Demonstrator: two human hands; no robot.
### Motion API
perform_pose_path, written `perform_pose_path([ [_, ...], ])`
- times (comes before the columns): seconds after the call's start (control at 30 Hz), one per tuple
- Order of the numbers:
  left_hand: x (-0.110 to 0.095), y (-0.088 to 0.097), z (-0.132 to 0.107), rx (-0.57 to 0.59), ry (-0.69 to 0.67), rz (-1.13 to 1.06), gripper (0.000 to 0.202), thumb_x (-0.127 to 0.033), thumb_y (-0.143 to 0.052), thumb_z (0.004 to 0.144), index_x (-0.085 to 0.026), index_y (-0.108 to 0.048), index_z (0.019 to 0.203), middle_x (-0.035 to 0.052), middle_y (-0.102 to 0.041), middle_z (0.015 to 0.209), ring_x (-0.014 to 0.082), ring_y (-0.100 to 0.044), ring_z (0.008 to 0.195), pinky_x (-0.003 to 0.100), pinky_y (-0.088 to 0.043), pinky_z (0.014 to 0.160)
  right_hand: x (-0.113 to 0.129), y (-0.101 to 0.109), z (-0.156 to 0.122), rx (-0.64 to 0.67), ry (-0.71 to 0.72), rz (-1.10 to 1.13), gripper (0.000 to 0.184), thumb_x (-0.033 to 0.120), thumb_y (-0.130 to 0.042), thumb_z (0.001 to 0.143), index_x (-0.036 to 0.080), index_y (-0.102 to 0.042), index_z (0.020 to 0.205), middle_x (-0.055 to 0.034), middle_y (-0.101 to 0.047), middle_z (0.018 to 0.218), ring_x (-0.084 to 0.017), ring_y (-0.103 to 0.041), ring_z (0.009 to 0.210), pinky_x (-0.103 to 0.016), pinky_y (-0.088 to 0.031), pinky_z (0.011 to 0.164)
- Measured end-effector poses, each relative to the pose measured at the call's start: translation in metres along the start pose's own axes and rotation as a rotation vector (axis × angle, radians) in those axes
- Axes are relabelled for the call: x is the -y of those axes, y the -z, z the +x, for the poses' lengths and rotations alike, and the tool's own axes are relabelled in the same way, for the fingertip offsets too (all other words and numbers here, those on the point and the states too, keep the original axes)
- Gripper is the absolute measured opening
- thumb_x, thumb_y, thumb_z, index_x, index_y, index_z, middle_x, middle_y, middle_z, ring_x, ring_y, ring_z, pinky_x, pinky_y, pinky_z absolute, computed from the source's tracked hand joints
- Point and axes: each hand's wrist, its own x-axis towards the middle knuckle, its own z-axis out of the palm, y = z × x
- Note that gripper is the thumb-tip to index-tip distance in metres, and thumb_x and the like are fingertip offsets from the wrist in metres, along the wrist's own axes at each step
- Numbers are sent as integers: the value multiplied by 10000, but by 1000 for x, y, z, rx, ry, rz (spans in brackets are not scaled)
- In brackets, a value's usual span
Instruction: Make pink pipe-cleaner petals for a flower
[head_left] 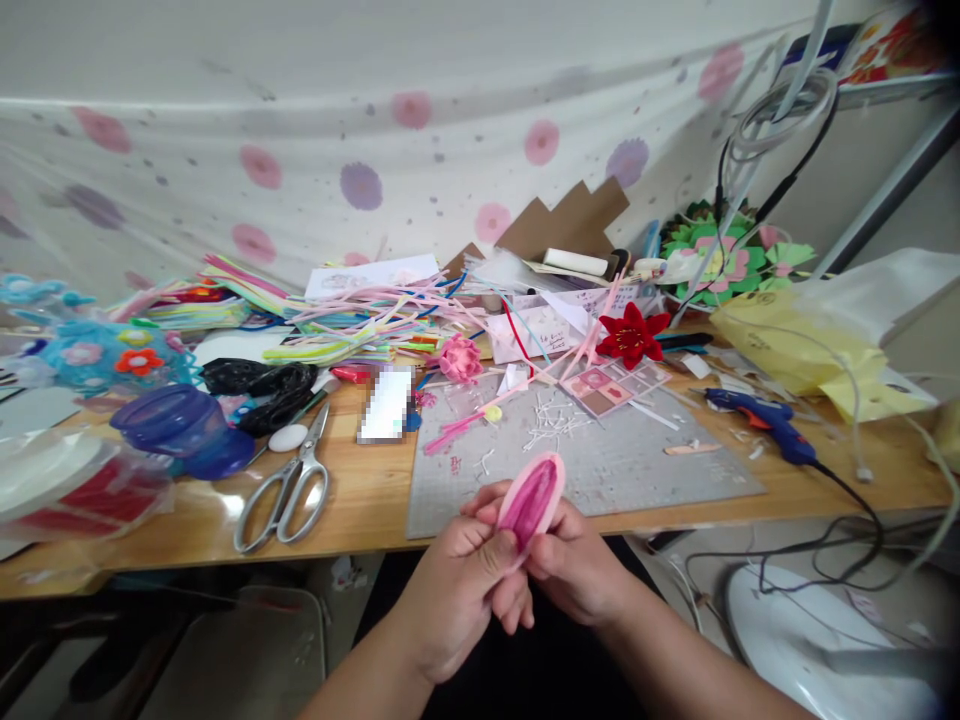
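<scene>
Between my two hands, just in front of the table's near edge, is a pink petal (534, 495) shaped like a long oval, with a pale pink rim and a deep magenta middle. It looks fuzzy, like pipe cleaner, and tilts up to the right. My left hand (469, 570) pinches its lower end, thumb lying on the magenta face. On the other side my right hand (581, 565) grips the lower right edge with thumb and fingers. Behind the petal lies a grey cutting mat (637, 470) with short white stem pieces (551, 425) scattered on it.
Silver scissors (289, 490) lie left of the mat, near a phone with a blurred screen (386, 405). A blue glue gun (772, 420) with a black cord rests at right. Bundled pipe cleaners (352, 320), a red flower (634, 335) and a pink flower (460, 358) sit farther back.
</scene>
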Motion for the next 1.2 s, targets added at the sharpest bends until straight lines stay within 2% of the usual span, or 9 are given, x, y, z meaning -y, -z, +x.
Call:
perform_pose_path([
  [0.23, 12, -3, 4, -26, -93, -58, 375, -470, -696, 752, -133, -601, 618, -75, -394, 328, 59, -392, 304, 194, -428, 411, -9, -2, -4, -10, -36, -27, 432, 509, -628, 830, 197, -675, 1125, -170, -553, 1238, -58, -618, 485, -87, -414, 328],
  [0.43, 17, -4, 7, -83, -78, 14, 427, -563, -637, 758, -155, -561, 659, -61, -453, 370, 77, -416, 324, 209, -410, 415, -9, -8, -2, -126, -20, -91, 463, 548, -551, 873, 129, -679, 1023, -57, -628, 695, -39, -494, 348, -78, -274, 275],
  [0.5, 10, -1, 6, -96, -60, 155, 420, -574, -585, 793, -160, -574, 728, -47, -503, 442, 96, -472, 390, 224, -420, 463, -5, -8, -2, -154, -23, -160, 453, 547, -517, 894, 127, -668, 971, -19, -581, 607, -33, -424, 332, -98, -244, 285],
  [0.63, -27, 9, 0, 27, 36, 721, 287, -402, -722, 730, -140, -629, 798, 7, -629, 715, 155, -581, 671, 266, -443, 659, 18, -6, -2, -136, 88, -439, 391, 499, -520, 909, 142, -654, 818, -29, -588, 748, -69, -476, 513, -177, -395, 471],
  [0.7, -49, 9, -1, -76, 25, 875, 238, -363, -696, 751, -136, -638, 792, 25, -648, 749, 172, -591, 716, 273, -441, 681, 32, -4, -3, -105, 28, -573, 407, 498, -508, 913, 137, -628, 766, -21, -572, 727, -84, -487, 557, -195, -409, 526],
  [0.77, -66, 4, 0, -193, -101, 872, 244, -340, -684, 760, -150, -631, 904, 38, -664, 846, 181, -604, 789, 273, -449, 714, 42, -2, -4, -52, -124, -593, 433, 526, -493, 910, 133, -600, 763, -9, -556, 668, -83, -480, 536, -188, -391, 507],
  [0.9, -77, -10, 8, -202, -233, 878, 179, -314, -676, 771, -171, -656, 876, -2, -640, 761, 140, -572, 709, 227, -436, 648, 49, 2, -5, 23, -328, -536, 451, 566, -501, 888, 128, -587, 821, 26, -489, 604, -77, -457, 503, -177, -366, 476],
  [1.07, -70, -9, 15, -318, -269, 909, 168, -313, -641, 798, -158, -675, 744, -12, -622, 652, 125, -536, 621, 221, -413, 592, 53, 1, -5, 49, -234, -700, 416, 506, -461, 926, 149, -500, 715, 54, -363, 586, -76, -327, 516, -188, -275, 478],
  [1.2, -65, -2, 14, -425, -316, 921, 163, -309, -654, 793, -161, -690, 735, -6, -651, 660, 134, -560, 630, 230, -423, 602, 59, 0, -5, 50, -138, -993, 308, 360, -400, 972, 164, -493, 752, 27, -416, 676, -110, -391, 633, -216, -324, 586],
])
